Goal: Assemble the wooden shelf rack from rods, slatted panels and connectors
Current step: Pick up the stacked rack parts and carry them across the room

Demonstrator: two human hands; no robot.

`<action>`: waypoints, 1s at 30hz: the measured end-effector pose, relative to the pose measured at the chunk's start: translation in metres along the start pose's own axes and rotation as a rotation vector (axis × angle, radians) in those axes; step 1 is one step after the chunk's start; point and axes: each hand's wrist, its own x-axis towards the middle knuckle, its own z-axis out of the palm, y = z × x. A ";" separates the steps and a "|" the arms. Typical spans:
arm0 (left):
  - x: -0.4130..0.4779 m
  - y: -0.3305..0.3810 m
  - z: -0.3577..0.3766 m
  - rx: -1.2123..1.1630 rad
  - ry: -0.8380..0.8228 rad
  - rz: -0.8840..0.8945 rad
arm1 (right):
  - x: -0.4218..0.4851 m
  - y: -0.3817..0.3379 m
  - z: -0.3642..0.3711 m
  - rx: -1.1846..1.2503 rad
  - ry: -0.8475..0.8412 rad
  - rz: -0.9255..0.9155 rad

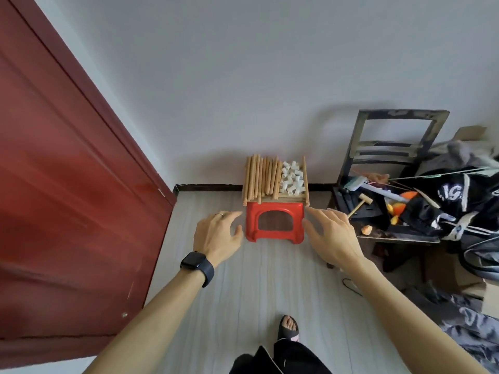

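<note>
2 grips [219,234] [331,233] just short of rods [260,179]

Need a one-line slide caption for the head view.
Left hand and right hand, both open, flank a red stool carrying wooden rods and white connectors.

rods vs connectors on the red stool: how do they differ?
The tan wooden rods are long and straight; the white plastic connectors are short, branched pieces. The rods lie side by side on the left; the connectors sit jumbled in a heap on the right. Both sit atop the red plastic stool.
</note>
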 end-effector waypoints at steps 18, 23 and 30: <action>0.336 -0.091 0.116 -0.194 -0.468 -0.263 | 0.316 0.055 0.088 0.184 -0.292 0.464; 0.415 -0.122 0.169 -0.596 -0.545 -0.542 | 0.387 0.090 0.115 0.471 -0.242 0.763; 0.471 -0.171 0.261 -0.813 -0.697 -0.850 | 0.479 0.160 0.169 0.675 -0.219 1.034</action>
